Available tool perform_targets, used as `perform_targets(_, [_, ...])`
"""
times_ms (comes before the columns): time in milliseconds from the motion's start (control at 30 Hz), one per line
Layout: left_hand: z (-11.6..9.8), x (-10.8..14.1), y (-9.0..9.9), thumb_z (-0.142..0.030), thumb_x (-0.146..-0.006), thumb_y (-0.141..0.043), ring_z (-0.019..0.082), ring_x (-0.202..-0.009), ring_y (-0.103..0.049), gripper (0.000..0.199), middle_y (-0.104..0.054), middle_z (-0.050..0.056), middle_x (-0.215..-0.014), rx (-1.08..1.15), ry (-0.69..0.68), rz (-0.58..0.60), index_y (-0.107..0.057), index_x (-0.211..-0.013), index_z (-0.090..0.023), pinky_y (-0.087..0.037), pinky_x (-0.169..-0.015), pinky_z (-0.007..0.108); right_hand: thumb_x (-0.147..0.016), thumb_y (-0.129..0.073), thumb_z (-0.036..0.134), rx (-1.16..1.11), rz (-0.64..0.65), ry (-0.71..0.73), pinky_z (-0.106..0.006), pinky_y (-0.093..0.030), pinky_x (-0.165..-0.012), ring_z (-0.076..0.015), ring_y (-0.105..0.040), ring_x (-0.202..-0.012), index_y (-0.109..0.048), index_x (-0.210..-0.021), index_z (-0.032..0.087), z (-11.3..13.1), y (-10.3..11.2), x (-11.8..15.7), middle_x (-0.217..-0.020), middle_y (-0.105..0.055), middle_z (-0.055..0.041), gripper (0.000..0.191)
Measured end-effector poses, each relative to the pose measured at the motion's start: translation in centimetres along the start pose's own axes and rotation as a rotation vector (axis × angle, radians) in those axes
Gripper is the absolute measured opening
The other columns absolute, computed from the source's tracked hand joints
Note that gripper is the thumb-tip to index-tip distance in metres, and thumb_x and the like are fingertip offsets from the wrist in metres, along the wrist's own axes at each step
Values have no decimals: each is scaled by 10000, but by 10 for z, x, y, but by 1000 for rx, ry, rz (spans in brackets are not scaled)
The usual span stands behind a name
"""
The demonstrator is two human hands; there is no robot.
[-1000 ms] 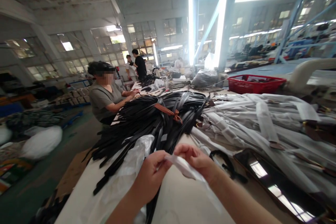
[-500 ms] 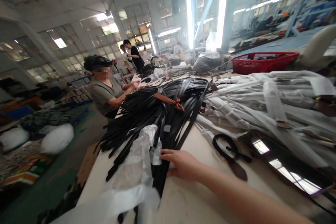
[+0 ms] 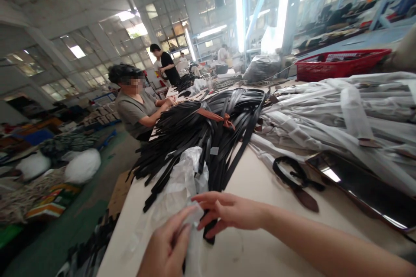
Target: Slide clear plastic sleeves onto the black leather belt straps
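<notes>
My left hand [image 3: 167, 244], low in the view, is closed with thumb and fingers on a thin white wrapping strip [image 3: 194, 242]. My right hand [image 3: 232, 211] reaches in from the right with fingers bent and apart, its fingertips close to that strip; whether they touch it is unclear. Beyond both hands lies a big pile of black straps [image 3: 185, 132], bound with a brown tie [image 3: 214, 116]. Crumpled white wrapping [image 3: 183, 173] rests over the near ends of the straps.
White-wrapped straps [image 3: 302, 125] are heaped on the right. Before them lie a coiled dark strap [image 3: 289, 173] and a phone [image 3: 364, 190]. A red basket [image 3: 341, 67] stands behind. Across the table [image 3: 256, 229], a person [image 3: 134, 104] works at the pile's far left.
My left hand has come into view from below, gripping the white strip. My right hand has come off the black straps and its fingers have spread. The view has shifted slightly.
</notes>
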State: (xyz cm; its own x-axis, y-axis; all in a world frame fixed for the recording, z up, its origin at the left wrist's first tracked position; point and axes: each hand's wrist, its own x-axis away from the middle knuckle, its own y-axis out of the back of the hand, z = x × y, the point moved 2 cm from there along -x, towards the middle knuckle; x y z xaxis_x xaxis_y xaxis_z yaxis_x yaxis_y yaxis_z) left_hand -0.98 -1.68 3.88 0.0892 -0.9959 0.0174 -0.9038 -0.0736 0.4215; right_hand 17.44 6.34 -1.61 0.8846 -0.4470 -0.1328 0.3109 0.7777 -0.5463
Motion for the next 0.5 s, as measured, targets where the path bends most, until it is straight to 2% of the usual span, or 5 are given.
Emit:
perform_targets(100, [-10, -24, -39, -429, -808, -595, 108, -330, -383, 497, -475, -54, -415, 28, 72, 111, -595, -1248, -198, -303, -330, 202, -710, -766, 474, -85, -45, 21, -321, -521, -803, -191, -605, -999, -510, -1298, 252, 5, 14, 0, -1164, -574, -81, 678])
perform_targets(200, [-10, -37, -61, -483, -840, -554, 67, -307, -280, 657, -364, -101, -385, 165, 115, 185, -422, -1385, -142, -228, -319, 169, -657, -826, 338, 60, -166, 59, -218, -489, -671, -111, -591, -745, -632, -1110, 173, 16, 33, -1, -900, -628, -21, 520])
perform_targets(333, [-14, -37, -66, -482, -815, -606, 46, -301, -211, 742, -309, -128, -378, 401, 221, 285, -341, -1430, -162, -262, -295, 139, -708, -761, 301, 606, -391, 121, -194, -361, -510, -73, -433, -532, -691, -761, 124, 34, 53, 2, -600, -512, 33, 198])
perform_targets(433, [-25, -34, -63, -480, -797, -639, 32, -313, -151, 772, -301, -136, -377, 541, 289, 270, -320, -1435, -187, -254, -278, 116, -730, -720, 222, 1036, -522, 305, -246, -402, -603, -130, -510, -651, -726, -741, 171, 55, 59, 9, -685, -557, -10, 53])
perform_targets(500, [-28, -33, -60, -483, -782, -658, 25, -316, -134, 793, -301, -137, -370, 562, 307, 243, -319, -1433, -183, -250, -278, 109, -724, -734, 234, 1152, -581, 389, -304, -434, -751, -184, -559, -812, -739, -754, 197, 66, 61, 14, -810, -602, -49, 48])
